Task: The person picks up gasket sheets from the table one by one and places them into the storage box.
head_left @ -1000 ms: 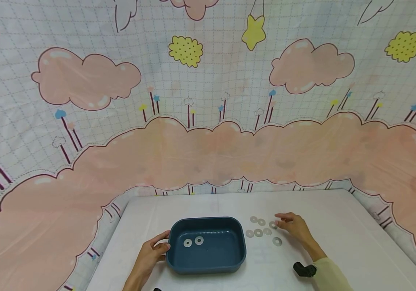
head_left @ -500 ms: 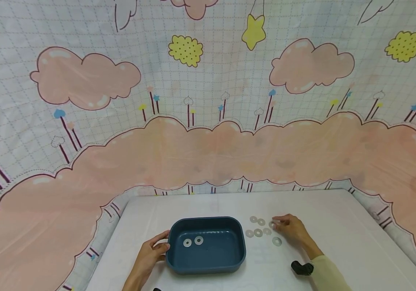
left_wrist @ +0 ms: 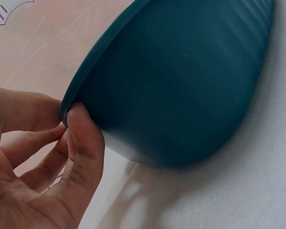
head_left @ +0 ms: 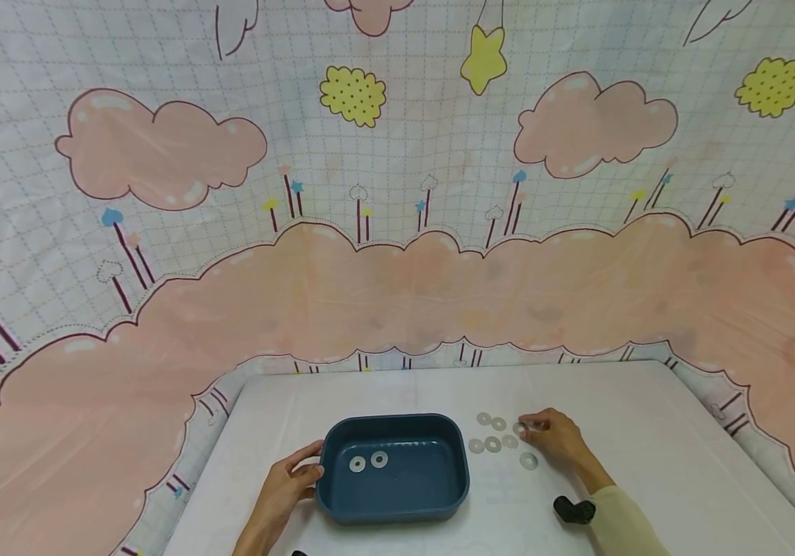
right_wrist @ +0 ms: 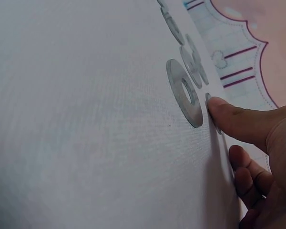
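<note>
My left hand [head_left: 286, 486] pinches the left rim of a dark blue rectangular basin [head_left: 392, 510], thumb and fingers on either side of the edge, as the left wrist view shows up close. Two metal washers [head_left: 379, 459] lie flat inside the basin. To its right, several more flat washers [head_left: 492, 444] are spread on the white table. My right hand [head_left: 557, 440] has its thumb and forefinger on the rightmost washer of the back row, partly hiding it. In the right wrist view the thumb overlaps that washer [right_wrist: 209, 101], and a nearer washer [right_wrist: 176, 83] lies beside it.
The white-covered table [head_left: 341, 394] ends at a cloth backdrop [head_left: 397, 301] printed with clouds and stars. A black wrist device [head_left: 573, 510] sits by the right sleeve [head_left: 623, 521].
My right hand has moved slightly left, and its thumb and forefinger have closed on the washer at the table. The left hand and the basin have stayed in place.
</note>
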The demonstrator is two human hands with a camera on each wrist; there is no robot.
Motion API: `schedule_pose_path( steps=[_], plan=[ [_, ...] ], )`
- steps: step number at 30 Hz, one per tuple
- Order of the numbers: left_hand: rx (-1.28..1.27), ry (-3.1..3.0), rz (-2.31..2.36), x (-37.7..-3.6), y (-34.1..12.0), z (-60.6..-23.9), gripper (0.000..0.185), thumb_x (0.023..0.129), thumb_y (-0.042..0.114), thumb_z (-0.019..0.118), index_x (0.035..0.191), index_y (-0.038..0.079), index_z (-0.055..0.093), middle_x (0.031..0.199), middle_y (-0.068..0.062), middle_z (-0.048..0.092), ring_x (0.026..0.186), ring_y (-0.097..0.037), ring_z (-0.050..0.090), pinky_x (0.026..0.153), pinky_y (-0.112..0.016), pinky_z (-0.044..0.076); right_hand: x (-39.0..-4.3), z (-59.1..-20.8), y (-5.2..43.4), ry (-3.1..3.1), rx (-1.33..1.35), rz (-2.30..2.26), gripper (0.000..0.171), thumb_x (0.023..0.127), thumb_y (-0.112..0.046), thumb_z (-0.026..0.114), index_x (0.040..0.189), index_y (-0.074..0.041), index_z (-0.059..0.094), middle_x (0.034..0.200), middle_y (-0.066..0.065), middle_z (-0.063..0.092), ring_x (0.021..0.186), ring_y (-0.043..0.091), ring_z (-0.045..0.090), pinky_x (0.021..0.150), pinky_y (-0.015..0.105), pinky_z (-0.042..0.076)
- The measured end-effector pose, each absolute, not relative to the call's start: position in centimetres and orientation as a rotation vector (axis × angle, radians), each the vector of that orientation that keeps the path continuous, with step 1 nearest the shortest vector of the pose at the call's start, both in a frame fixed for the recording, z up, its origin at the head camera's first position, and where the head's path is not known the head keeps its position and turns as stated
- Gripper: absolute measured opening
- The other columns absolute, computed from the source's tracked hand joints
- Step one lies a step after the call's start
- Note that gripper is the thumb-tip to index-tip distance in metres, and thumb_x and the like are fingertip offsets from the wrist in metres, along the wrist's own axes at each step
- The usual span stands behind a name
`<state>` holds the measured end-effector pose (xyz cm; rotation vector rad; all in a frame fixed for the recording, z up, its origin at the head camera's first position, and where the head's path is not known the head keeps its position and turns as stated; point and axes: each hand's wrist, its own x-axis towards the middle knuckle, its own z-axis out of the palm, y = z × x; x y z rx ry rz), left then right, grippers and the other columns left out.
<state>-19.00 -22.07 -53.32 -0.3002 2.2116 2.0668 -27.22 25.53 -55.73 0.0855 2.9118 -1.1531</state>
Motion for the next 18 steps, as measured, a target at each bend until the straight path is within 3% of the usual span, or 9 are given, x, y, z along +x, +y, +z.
schedule_pose_path(
  steps=[9,18],
  plan=[
    [-0.306,2.212,2.067,-18.98,-22.02,-53.30,0.051,0.088,0.004,0.066,0.138,0.003,0.055,0.126,-0.014,0.058,0.089,-0.017,0.065,0.067,-0.032,0.055,-27.19,-55.74,25.42,2.949,0.049,-1.113,0.027,0.081,-0.016,0.078,0.108,-0.012,0.076,0.097,0.006,0.060,0.090,0.023,0.050,0.075,0.034,0.036],
    [-0.301,2.222,2.064,-18.95,-22.01,-53.33,0.051,0.087,0.005,0.066,0.138,0.003,0.056,0.126,-0.014,0.058,0.089,-0.017,0.065,0.068,-0.032,0.055,-27.35,-55.93,25.43,2.968,0.028,-1.096,0.023,0.081,-0.016,0.077,0.104,-0.015,0.073,0.108,0.011,0.064,0.096,0.027,0.054,0.085,0.049,0.041]
  ],
)
